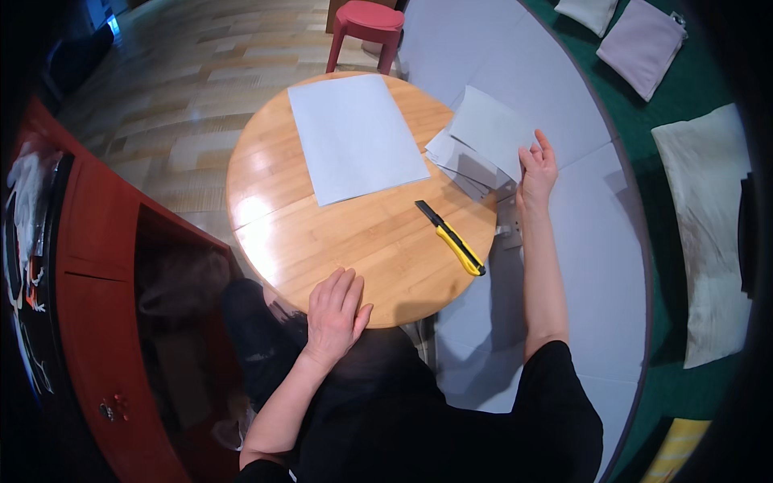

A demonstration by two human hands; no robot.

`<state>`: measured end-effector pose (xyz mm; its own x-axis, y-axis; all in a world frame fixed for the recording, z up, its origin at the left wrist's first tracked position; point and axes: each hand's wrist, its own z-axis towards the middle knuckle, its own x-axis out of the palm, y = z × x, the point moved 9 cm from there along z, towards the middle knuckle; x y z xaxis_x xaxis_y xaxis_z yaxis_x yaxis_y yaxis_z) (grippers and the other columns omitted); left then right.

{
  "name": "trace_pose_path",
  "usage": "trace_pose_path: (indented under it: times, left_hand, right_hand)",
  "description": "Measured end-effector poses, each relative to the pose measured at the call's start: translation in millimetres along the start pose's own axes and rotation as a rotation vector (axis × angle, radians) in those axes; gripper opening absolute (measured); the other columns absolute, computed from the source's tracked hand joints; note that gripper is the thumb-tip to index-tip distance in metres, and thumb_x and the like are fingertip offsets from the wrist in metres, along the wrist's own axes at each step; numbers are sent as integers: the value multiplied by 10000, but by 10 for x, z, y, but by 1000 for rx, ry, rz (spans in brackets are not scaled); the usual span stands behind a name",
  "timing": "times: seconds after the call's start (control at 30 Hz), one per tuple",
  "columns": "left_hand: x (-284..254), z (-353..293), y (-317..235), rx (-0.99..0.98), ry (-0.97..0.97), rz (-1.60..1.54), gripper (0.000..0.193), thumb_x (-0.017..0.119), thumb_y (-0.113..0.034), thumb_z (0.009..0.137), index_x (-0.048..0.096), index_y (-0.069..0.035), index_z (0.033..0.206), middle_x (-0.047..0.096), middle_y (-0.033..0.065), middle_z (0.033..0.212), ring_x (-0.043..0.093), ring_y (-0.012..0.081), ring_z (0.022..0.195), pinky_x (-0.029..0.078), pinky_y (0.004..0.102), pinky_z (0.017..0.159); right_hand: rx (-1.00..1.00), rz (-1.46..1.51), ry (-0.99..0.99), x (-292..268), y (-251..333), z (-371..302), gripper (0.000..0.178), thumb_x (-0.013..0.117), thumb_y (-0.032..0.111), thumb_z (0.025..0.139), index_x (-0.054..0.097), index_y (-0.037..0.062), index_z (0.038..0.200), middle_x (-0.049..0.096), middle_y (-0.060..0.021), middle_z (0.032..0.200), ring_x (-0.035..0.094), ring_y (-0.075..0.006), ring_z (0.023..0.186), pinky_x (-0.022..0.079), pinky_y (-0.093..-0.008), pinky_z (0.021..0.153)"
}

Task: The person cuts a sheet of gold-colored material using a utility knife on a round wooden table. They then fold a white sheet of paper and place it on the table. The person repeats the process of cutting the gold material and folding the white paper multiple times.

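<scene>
Round, light-brown wooden desk [362, 241], shiny in spots, right up close to black clothes [370, 394]. Left hand [332, 324] laid palm down on the near edge, fingers [347, 284] straight, close together and holding nothing. Higher up on the right, yellow and black box cutter [457, 248], lying slanted on the desk, dark end pointing away. Past that, right hand [538, 179] out by the right edge, with one finger sticking up, beside a loose bunch of smaller white paper sheets [489, 125]. Cannot tell if pinching those sheets or just touching them. Spread out a bit, partly over the desk and partly past its edge. Just left of them, one big, flat white paper sheet [354, 137], turned a little on the far half of the desk. Off to the left, red wooden cabinet [97, 233]. Off to the right, long pale gray panel [600, 217], then dark green cloth [680, 84] with soft cushions [642, 44] on top. Farthest off, round red stool [372, 16] on tan floor planks [193, 105].
</scene>
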<state>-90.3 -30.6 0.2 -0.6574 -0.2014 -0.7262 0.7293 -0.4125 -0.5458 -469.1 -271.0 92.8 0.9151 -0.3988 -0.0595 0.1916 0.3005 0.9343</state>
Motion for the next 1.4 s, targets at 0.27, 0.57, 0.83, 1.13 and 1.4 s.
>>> trace_pose_path:
  times: [0.27, 0.57, 0.83, 1.13, 1.4]
  left_hand:
    - [4, -33, 52, -29, -8, 54, 484, 754, -179, 816, 662, -25, 1266, 636, 145, 1317, 590, 335, 1262, 433, 455, 1053]
    - [61, 1156, 366, 47, 39, 123, 484, 746, -232, 889, 628, -54, 1323, 582, 163, 1410, 505, 366, 1347, 413, 483, 1092]
    - [188, 1154, 781, -1, 159, 282, 585, 660, -440, 959, 571, -123, 1442, 497, 151, 1531, 400, 418, 1445, 303, 580, 1193]
    - [-466, -55, 454, -162, 214, 246, 581, 689, -447, 937, 594, -125, 1412, 504, 147, 1509, 399, 431, 1435, 291, 592, 1195]
    - [-591, -269, 347, -156, 123, 218, 510, 765, -298, 896, 637, -114, 1354, 569, 130, 1432, 453, 399, 1389, 340, 567, 1160]
  right_hand:
    - [1, -1328, 100, 326, -721, -60, 441, 671, 131, 927, 583, -71, 1309, 654, -266, 1218, 681, -419, 1056, 554, -506, 922]
    - [-66, -531, 422, 1214, -515, -533, 479, 691, 132, 927, 565, -3, 1369, 649, -218, 1213, 680, -342, 1055, 570, -472, 907]
    - [-25, -641, 413, 2067, -847, -273, 627, 769, 188, 871, 524, -84, 1380, 595, -253, 1319, 623, -340, 1180, 504, -421, 1038]
    - [526, -281, 604, 2472, -556, -1219, 621, 812, 141, 869, 514, -105, 1355, 636, -234, 1252, 699, -218, 996, 596, -341, 771]
    - [953, 240, 619, 2376, -450, -1809, 297, 758, 71, 925, 648, -95, 1146, 744, -153, 999, 728, -175, 841, 613, -320, 708]
